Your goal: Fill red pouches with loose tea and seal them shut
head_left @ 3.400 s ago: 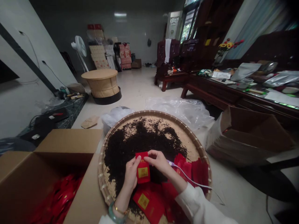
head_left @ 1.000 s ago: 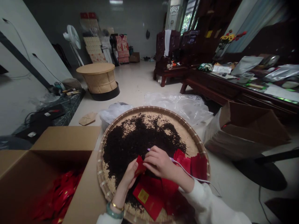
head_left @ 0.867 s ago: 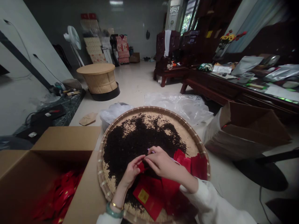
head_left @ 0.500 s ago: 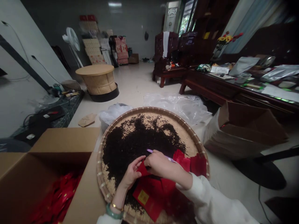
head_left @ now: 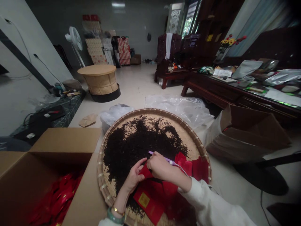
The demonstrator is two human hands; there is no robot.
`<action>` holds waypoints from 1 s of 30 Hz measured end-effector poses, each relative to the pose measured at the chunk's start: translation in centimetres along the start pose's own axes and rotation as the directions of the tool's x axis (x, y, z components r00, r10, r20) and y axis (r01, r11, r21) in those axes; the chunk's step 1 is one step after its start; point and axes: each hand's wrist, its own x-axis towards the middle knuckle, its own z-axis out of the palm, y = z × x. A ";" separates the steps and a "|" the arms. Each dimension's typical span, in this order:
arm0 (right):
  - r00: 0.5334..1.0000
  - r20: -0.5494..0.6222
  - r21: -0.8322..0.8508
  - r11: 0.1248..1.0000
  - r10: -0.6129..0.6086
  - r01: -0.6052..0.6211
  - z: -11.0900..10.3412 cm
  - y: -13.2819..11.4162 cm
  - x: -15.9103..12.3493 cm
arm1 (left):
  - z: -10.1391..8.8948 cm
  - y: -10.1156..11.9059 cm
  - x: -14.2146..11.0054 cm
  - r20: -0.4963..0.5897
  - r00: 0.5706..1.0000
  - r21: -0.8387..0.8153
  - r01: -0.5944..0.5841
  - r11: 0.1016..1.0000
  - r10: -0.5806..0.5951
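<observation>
over the near half of a round woven tray (head_left: 188, 135), between the left hand (head_left: 134, 176) and the right hand (head_left: 158, 164), a small red packet (head_left: 145, 172) is held above dark, loose, leaf-like material (head_left: 131, 141); the left hand grasps its left side between thumb and fingers; the right hand is curled over its right end, fingertips hidden, so whether they pinch it cannot be told; the packet is probably light, thin and pliant, apt to crease or buckle under pressure, and best held by its side edges, with little force on the middle; just beyond the right hand is a purple tool (head_left: 166, 158), contact with the fingers unclear; nearer the viewer than both hands rests a flat packet with a yellow label (head_left: 154, 204); further red packets (head_left: 199, 169) lie at the tray's right side.
</observation>
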 end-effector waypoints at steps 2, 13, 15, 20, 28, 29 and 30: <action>0.999 -0.028 0.039 0.999 -0.021 0.022 0.1 0.1 -0.1 | 0.1 0.0 0.0 0.009 1.000 0.007 0.004 1.000 -0.004; 0.875 -0.479 0.400 0.905 0.075 0.141 -3.4 3.3 -1.3 | 0.3 1.0 -0.4 0.034 0.999 -0.106 -0.026 0.994 0.030; 0.807 -0.565 0.441 0.889 0.170 0.122 -4.1 3.9 -1.6 | -0.2 0.6 -0.5 0.061 0.997 -0.135 -0.033 0.990 0.041; 0.813 -0.556 0.543 0.816 0.175 0.196 -3.6 3.0 -1.8 | -1.7 -1.0 -0.4 0.049 0.999 -0.252 0.003 0.968 0.010; 0.909 -0.228 0.834 0.552 0.348 -0.002 0.4 2.2 0.5 | 1.6 0.6 -0.1 0.020 0.998 -0.210 0.067 0.975 -0.064; 0.917 -0.193 0.861 0.509 0.350 -0.013 0.7 2.4 0.7 | 2.2 1.2 -0.1 -0.035 0.999 -0.165 0.032 0.986 -0.038; 0.925 -0.166 0.879 0.476 0.343 -0.019 0.9 2.6 0.8 | 2.7 1.7 -0.1 -0.092 0.996 -0.102 0.014 0.995 -0.023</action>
